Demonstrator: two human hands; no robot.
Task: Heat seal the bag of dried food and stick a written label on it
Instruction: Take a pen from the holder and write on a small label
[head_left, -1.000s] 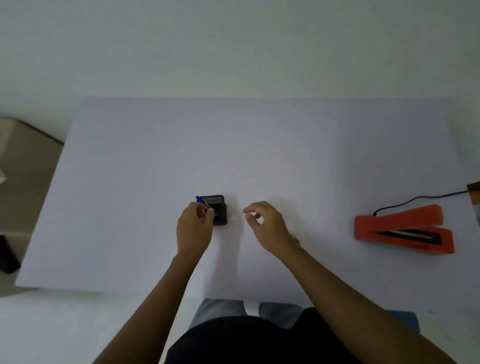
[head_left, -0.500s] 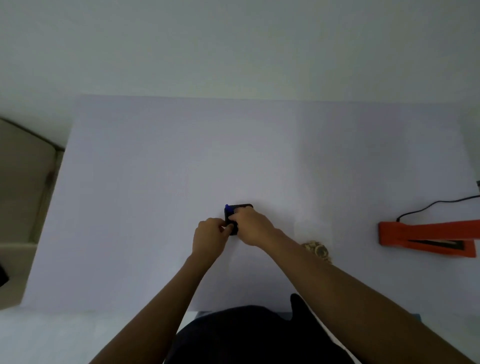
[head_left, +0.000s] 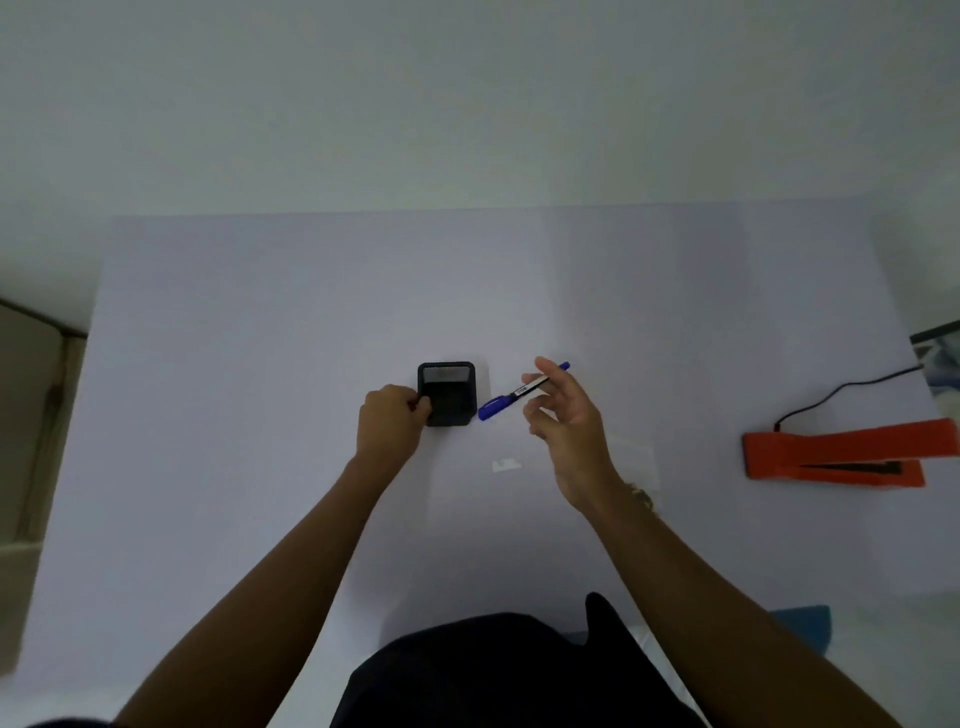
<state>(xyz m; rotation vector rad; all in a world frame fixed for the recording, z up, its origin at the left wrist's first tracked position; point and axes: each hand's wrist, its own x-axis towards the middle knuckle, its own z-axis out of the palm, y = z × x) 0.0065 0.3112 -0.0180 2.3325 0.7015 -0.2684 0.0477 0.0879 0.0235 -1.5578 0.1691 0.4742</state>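
My right hand (head_left: 569, 421) holds a blue marker pen (head_left: 511, 396) by its far end, cap pointing down-left, just right of a black pen holder (head_left: 448, 395). My left hand (head_left: 392, 423) grips the left side of that holder on the table. A small white label (head_left: 505, 465) lies flat below the pen. A clear bag (head_left: 636, 457) with dried food (head_left: 641, 498) lies under my right wrist, mostly hidden by my arm. The orange heat sealer (head_left: 841, 454) sits at the far right with its jaw raised.
A pale lilac sheet (head_left: 260, 389) covers the table. The sealer's black cord (head_left: 841, 395) runs to the right edge, near a printed object (head_left: 943, 358) at the frame border. A beige surface (head_left: 26, 415) stands beyond the table's left edge.
My right hand has drawn the blue marker out of the black holder and moved right with it. My left hand stays on the holder. The camera shifted slightly.
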